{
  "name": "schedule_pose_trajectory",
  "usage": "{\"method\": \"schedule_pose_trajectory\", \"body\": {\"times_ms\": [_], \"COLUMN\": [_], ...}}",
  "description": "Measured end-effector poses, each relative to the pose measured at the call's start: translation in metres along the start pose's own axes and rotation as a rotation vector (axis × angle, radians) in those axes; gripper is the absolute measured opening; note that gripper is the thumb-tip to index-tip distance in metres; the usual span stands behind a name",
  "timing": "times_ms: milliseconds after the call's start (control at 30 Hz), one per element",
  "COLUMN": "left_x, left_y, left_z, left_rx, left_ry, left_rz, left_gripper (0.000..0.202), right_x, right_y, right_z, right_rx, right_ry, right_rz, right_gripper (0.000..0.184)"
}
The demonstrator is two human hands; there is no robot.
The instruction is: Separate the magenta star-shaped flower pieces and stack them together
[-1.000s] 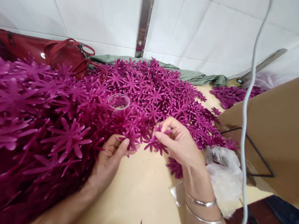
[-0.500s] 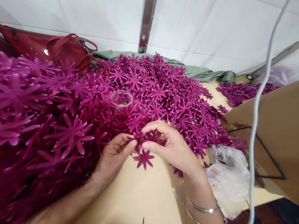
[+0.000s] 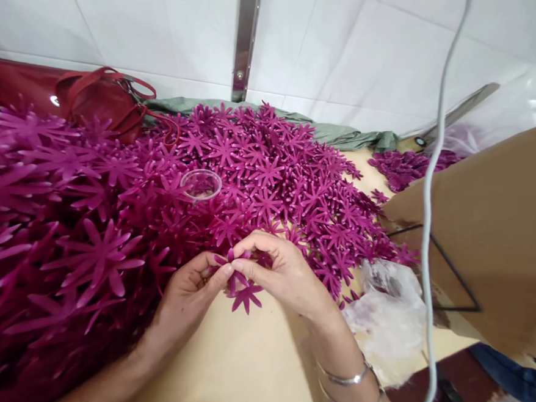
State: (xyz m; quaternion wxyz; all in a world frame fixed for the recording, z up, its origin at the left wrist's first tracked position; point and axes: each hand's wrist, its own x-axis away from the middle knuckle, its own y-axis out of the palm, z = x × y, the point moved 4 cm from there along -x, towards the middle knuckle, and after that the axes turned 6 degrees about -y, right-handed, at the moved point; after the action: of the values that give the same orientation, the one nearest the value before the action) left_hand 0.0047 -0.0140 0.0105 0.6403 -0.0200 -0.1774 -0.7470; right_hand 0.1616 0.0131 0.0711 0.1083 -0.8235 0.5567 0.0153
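Between my two hands is a small purple artificial flower piece (image 3: pixel 236 276) with narrow petals. My left hand (image 3: pixel 193 287) pinches its left side between thumb and finger. The thumb and fingertips of my right hand (image 3: pixel 276 272) close on its upper right part, touching my left thumb tip. Part of the flower is hidden by the fingers. Just below lies another flower piece (image 3: pixel 247 296), flat and star-shaped, on or just over the pale tabletop (image 3: pixel 248 353). A big heap of the same purple flowers (image 3: pixel 267 170) surrounds my hands to the left and behind.
A clear plastic ring (image 3: pixel 200 184) rests on the heap. Crumpled clear plastic bags (image 3: pixel 386 319) lie to the right, beside a cardboard box (image 3: pixel 491 223). A white cable (image 3: pixel 426 224) hangs in front. Behind the heap are a red bag (image 3: pixel 104 104) and green cloth (image 3: pixel 332 134).
My right fingertips have moved in against my left thumb and closed on the flower. The whole view has shifted, so the surroundings sit further left and slightly lower.
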Motion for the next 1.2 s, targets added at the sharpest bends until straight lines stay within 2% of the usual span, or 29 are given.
{"method": "schedule_pose_trajectory", "body": {"times_ms": [100, 233, 300, 433, 567, 733, 900, 1100, 1200], "left_x": [-0.002, -0.003, -0.002, 0.0, 0.0, -0.002, 0.0, 0.004, 0.004], "left_y": [0.001, 0.0, -0.001, -0.001, -0.001, -0.001, -0.003, -0.003, -0.001], "left_z": [0.001, 0.001, 0.002, 0.002, -0.001, -0.004, -0.001, 0.003, 0.005], "left_rx": [0.028, 0.098, 0.07, 0.014, 0.009, -0.003, -0.019, -0.055, -0.056], "left_ry": [0.034, 0.065, 0.084, 0.108, 0.121, 0.132, 0.137, 0.143, 0.134], "left_rz": [0.007, 0.042, 0.049, 0.056, 0.069, 0.041, 0.053, 0.035, -0.013], "left_gripper": [0.035, 0.035, 0.032, 0.031, 0.032, 0.023, 0.02, 0.018, 0.021], "right_x": [0.0, 0.002, 0.002, 0.0, -0.001, -0.001, 0.003, 0.004, 0.002], "right_y": [-0.001, 0.003, 0.002, -0.004, -0.006, -0.005, -0.002, 0.0, 0.0], "right_z": [0.0, 0.007, 0.01, 0.008, 0.008, 0.009, 0.015, 0.017, 0.017], "right_rx": [0.084, -0.065, -0.04, 0.198, 0.238, 0.288, 0.21, 0.064, 0.021], "right_ry": [-0.04, 0.095, 0.114, 0.008, -0.036, -0.035, 0.025, 0.096, 0.111], "right_rz": [0.006, -0.021, -0.01, 0.021, 0.037, 0.052, 0.03, -0.012, -0.039], "right_gripper": [0.005, 0.008, 0.007, 0.016, 0.015, 0.015, 0.014, 0.03, 0.042]}}
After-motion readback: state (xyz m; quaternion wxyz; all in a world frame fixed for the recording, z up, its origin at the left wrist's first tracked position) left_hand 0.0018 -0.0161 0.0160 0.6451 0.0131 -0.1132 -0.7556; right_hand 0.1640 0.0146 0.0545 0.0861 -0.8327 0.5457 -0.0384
